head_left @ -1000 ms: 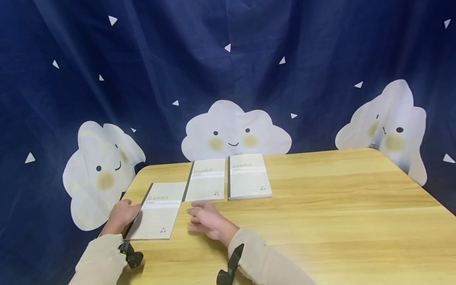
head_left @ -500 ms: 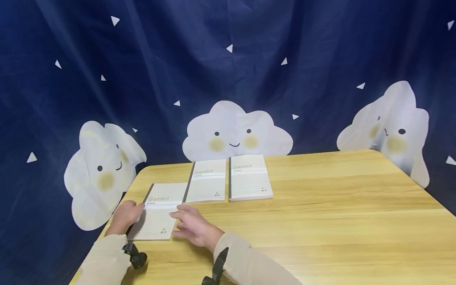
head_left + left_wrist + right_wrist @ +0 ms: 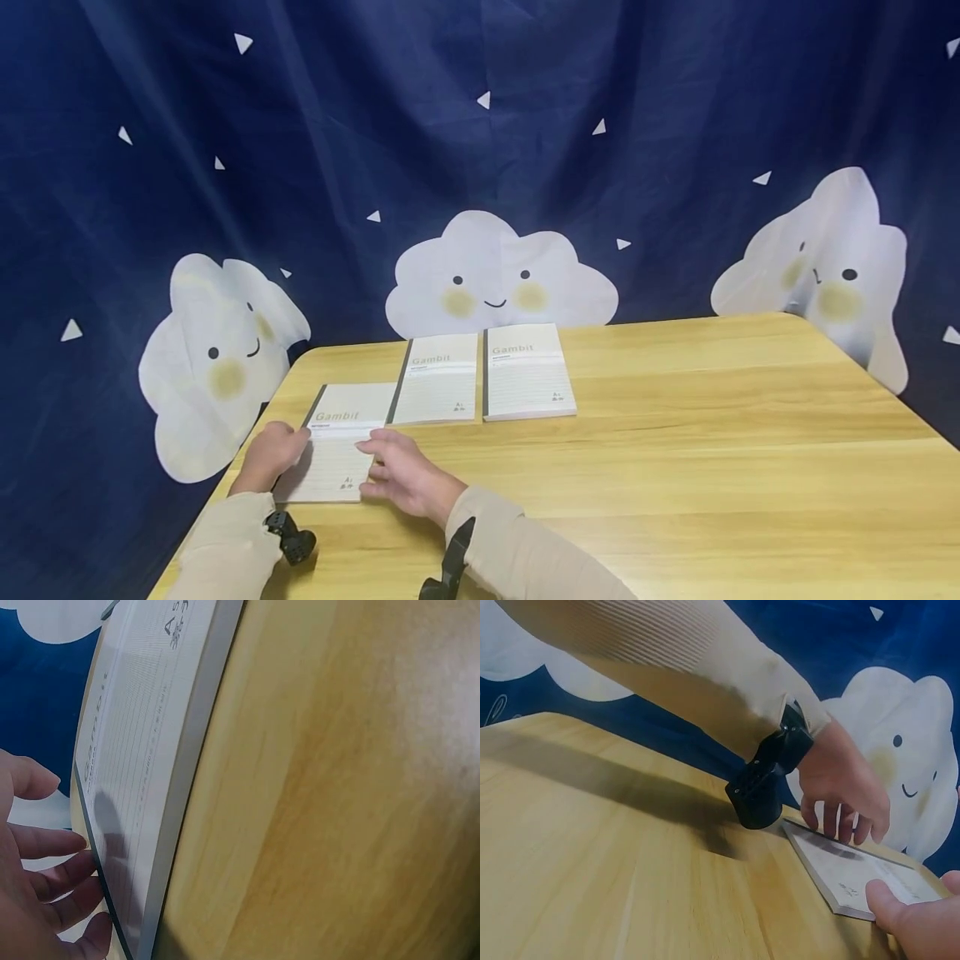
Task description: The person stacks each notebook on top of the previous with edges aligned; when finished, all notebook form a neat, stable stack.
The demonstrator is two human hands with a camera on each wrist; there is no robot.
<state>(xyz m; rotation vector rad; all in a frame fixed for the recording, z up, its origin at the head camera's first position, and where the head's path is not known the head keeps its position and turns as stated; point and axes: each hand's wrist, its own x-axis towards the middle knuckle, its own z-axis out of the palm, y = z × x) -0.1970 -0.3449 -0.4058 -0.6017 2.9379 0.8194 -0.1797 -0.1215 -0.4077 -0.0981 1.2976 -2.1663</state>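
Grips both rest loose-fingered on the flat, ruled paper notebook [image 3: 339, 454]: left hand [image 3: 272, 454]; right hand [image 3: 405, 477].

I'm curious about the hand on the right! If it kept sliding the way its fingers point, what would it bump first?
Probably the left hand. The right hand points leftward across the nearest notebook, which it already touches.

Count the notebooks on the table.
3: near notebook at the table's left edge, between both hands; middle notebook and right notebook side by side behind it.
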